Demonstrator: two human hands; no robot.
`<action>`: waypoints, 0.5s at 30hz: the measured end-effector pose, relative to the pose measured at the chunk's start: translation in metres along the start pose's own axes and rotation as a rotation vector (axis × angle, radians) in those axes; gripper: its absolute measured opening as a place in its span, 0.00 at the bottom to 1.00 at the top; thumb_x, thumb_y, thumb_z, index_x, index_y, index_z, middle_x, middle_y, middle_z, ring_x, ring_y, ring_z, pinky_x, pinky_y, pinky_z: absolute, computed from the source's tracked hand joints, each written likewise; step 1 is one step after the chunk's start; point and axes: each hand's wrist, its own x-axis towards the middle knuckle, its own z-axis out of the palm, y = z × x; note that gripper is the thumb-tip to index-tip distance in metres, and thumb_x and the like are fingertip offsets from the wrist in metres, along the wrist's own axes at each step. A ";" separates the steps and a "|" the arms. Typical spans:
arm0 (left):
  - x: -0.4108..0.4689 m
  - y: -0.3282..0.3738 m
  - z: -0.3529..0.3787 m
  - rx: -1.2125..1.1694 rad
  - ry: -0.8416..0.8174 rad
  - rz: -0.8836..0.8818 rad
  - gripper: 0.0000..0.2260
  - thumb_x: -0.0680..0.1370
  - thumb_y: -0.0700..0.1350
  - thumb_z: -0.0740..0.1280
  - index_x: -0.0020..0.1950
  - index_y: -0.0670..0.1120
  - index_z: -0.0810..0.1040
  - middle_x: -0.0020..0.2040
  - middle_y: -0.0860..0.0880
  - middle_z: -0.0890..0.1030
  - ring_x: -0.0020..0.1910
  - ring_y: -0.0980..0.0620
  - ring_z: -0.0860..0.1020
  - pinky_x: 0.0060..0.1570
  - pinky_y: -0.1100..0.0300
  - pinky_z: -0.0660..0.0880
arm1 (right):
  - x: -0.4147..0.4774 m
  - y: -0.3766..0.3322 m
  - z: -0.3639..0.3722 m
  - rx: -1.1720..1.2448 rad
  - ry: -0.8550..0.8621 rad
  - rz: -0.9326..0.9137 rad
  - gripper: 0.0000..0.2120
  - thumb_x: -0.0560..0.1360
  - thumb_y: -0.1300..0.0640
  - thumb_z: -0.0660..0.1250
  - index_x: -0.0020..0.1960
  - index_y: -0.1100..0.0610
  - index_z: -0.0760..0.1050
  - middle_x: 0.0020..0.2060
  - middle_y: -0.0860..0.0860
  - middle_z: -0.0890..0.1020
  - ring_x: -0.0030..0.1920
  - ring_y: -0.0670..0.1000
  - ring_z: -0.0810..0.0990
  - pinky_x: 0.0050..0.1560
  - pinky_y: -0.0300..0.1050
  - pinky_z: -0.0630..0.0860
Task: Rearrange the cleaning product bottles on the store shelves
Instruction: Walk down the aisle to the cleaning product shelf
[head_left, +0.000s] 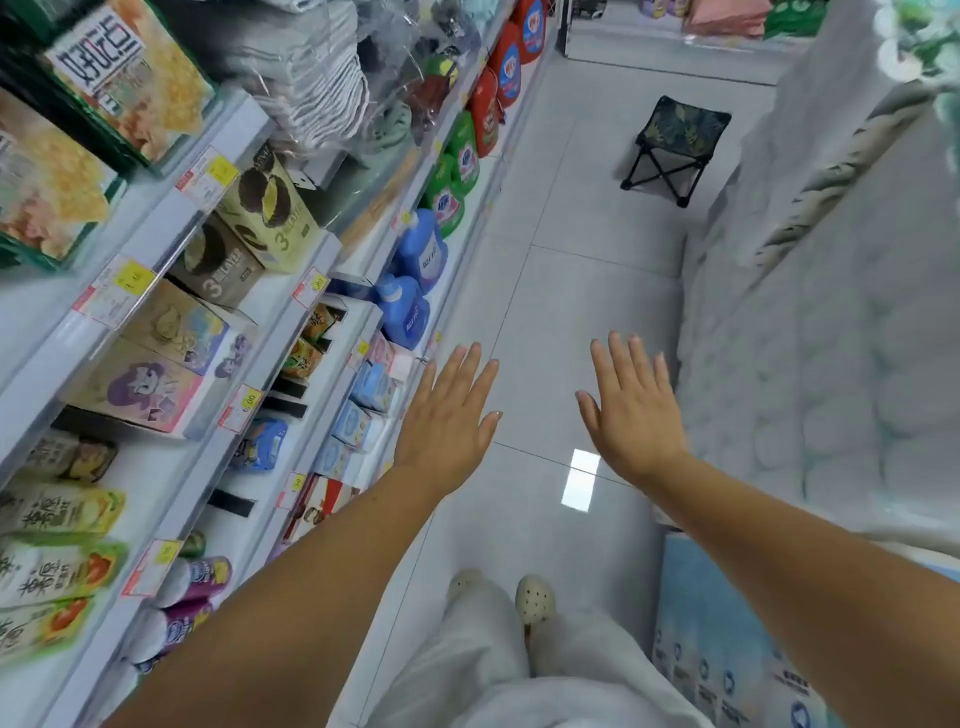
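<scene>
Both my hands are out in front of me over the aisle floor (545, 291), palms down and fingers spread: my left hand (447, 415) and my right hand (631, 405) each have a wide, empty grip and touch nothing. As far as I can judge, the rearranging has not started here; no bottle is in hand.

The bottles I am after sit on the lowest shelf to my left, ahead of my left hand: two blue jugs (410, 291) nearest, then green ones (452, 182), then red ones (504, 67) further down the row. Whether they are already in order I cannot tell.

Closer shelves hold snack boxes (171, 338) and cans (192, 587), not my concern. A folding stool (675, 148) stands in the aisle well ahead, and stacked tissue packs (810, 364) line my right, narrowing the way; I would have to step forward and stoop to reach the jugs.
</scene>
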 end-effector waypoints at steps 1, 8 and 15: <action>0.006 0.002 0.001 0.004 0.000 0.005 0.26 0.81 0.55 0.49 0.76 0.49 0.45 0.78 0.47 0.46 0.76 0.50 0.43 0.74 0.48 0.43 | 0.003 0.005 0.000 -0.005 0.008 0.015 0.29 0.81 0.46 0.50 0.77 0.58 0.50 0.77 0.58 0.54 0.77 0.59 0.49 0.75 0.57 0.44; 0.080 0.005 0.001 0.012 -0.002 0.066 0.26 0.80 0.55 0.48 0.76 0.49 0.46 0.78 0.47 0.47 0.76 0.49 0.44 0.74 0.48 0.42 | 0.051 0.040 -0.006 -0.014 0.000 0.063 0.29 0.81 0.46 0.50 0.77 0.58 0.52 0.77 0.57 0.56 0.77 0.59 0.50 0.75 0.58 0.46; 0.202 -0.011 0.001 -0.028 0.001 0.113 0.26 0.81 0.55 0.48 0.76 0.49 0.46 0.78 0.47 0.47 0.76 0.49 0.43 0.74 0.49 0.43 | 0.151 0.075 -0.017 -0.038 -0.006 0.116 0.29 0.80 0.45 0.49 0.77 0.58 0.53 0.76 0.58 0.56 0.77 0.60 0.51 0.75 0.60 0.47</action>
